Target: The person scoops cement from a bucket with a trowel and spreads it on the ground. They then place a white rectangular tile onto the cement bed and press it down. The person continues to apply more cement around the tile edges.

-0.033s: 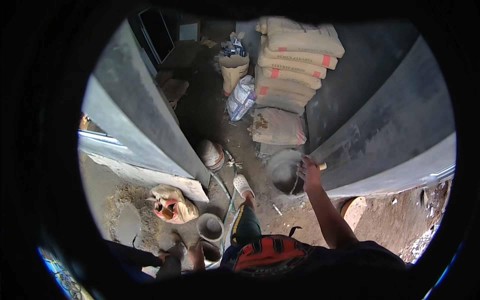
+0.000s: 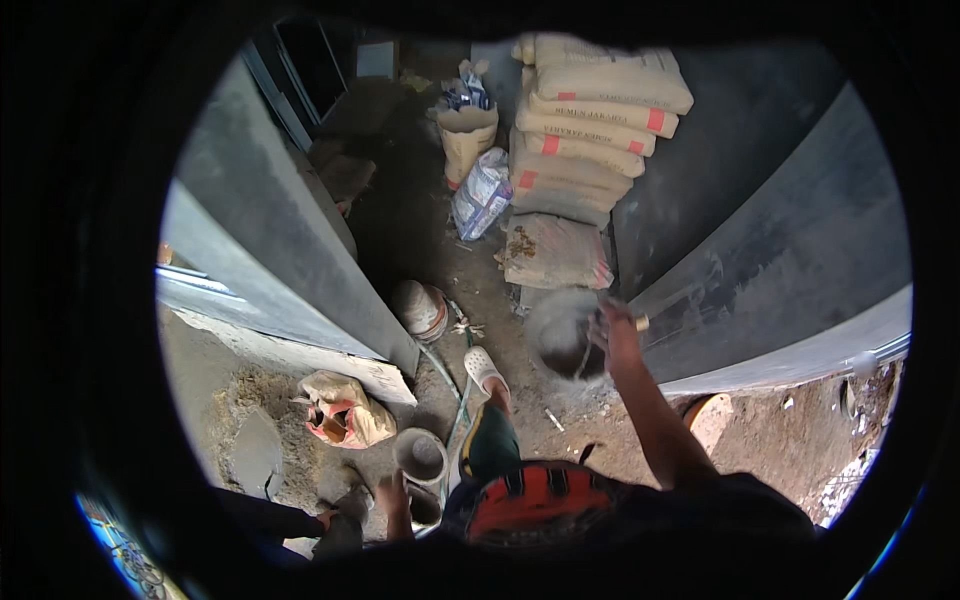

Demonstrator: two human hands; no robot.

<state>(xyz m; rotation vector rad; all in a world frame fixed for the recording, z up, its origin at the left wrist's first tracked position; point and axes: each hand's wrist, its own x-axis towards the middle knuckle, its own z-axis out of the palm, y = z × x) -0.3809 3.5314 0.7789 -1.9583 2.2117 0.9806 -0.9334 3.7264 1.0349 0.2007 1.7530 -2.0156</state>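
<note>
Gripping a tool's handle, the right hand (image 2: 617, 335) holds it over the grey pan (image 2: 562, 335) just left of it

I see stacked cement sacks (image 2: 590, 120) at upper centre — a torn crumpled bag (image 2: 340, 410) lower left, a hose (image 2: 455, 400) beside it.

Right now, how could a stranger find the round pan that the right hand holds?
Start at the tall stack of cement sacks against the dark wall. Below its lowest sack, the right hand grips the grey round pan. Unlike the buckets near the feet, it is held above the ground.
</note>
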